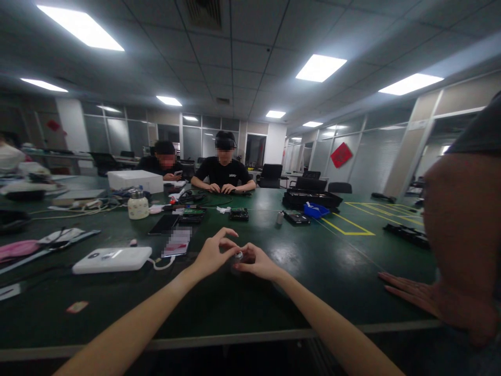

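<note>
Just above the green tabletop, or standing on it, is a small cylinder (238, 256) with a pale top, mostly covered by my fingers. I cannot tell its exact kind. My right hand (258, 262) closes round its side with thumb and fingers. From the other side, my left hand (215, 254) reaches to its top, thumb and a finger meeting there while the index finger arches above. A similar silver cylinder (279, 218) stands farther off, to the right.
A white power bank (113, 260) is cabled to a phone (178, 241) on my left, near a cream bottle (138, 205). Circuit-board devices (239, 214), a blue tray (316, 210) and a black case (312, 199) lie ahead. Another person's hand (415, 295) rests at right; two people sit opposite.
</note>
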A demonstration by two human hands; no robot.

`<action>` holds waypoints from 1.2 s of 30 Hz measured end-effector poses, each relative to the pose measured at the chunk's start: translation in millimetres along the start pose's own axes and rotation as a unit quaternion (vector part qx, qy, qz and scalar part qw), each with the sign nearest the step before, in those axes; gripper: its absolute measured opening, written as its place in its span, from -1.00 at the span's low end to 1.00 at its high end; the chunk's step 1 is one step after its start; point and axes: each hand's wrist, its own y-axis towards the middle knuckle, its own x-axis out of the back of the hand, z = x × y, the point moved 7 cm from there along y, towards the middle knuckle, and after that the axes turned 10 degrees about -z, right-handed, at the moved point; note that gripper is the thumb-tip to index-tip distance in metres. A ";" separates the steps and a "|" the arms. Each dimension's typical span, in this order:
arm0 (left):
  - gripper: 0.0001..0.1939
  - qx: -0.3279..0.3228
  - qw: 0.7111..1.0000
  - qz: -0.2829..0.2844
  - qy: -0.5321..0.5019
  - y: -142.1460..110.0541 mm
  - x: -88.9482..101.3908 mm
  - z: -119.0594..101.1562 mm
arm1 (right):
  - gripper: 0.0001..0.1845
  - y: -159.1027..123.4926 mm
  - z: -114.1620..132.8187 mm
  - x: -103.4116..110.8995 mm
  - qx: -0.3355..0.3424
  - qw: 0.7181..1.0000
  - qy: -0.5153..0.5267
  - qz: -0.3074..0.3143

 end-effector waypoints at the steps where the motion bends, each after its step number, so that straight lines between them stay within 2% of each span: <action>1: -0.69 0.000 1.000 -0.006 -0.003 0.1 0.7 0.2 | -0.48 0.1 0.3 -0.1 0.000 1.000 0.001 0.000; 12: -0.66 -0.024 0.999 0.010 0.036 -1.3 -0.7 -3.2 | -0.51 -0.3 1.3 0.0 0.007 1.000 -0.005 0.000; 16: -0.72 -0.035 0.999 0.001 0.025 -1.4 -1.2 -2.1 | -0.55 0.8 2.6 3.2 0.015 0.999 -0.006 -0.028; 22: -0.77 -0.022 0.999 -0.029 -0.010 0.9 0.4 4.2 | -0.69 2.0 16.2 9.1 0.083 0.989 -0.062 -0.103; 26: -0.76 -0.024 0.999 -0.027 -0.001 0.7 1.1 4.7 | -0.70 2.7 20.1 7.7 0.114 0.981 -0.106 -0.113; 31: -0.77 -0.030 0.999 -0.026 0.002 0.8 1.0 6.1 | -0.70 2.8 20.3 9.1 0.120 0.974 -0.142 -0.127; 36: -0.78 -0.025 0.999 -0.027 0.000 0.9 0.5 6.2 | -0.75 3.8 32.0 14.8 0.175 0.958 -0.173 -0.150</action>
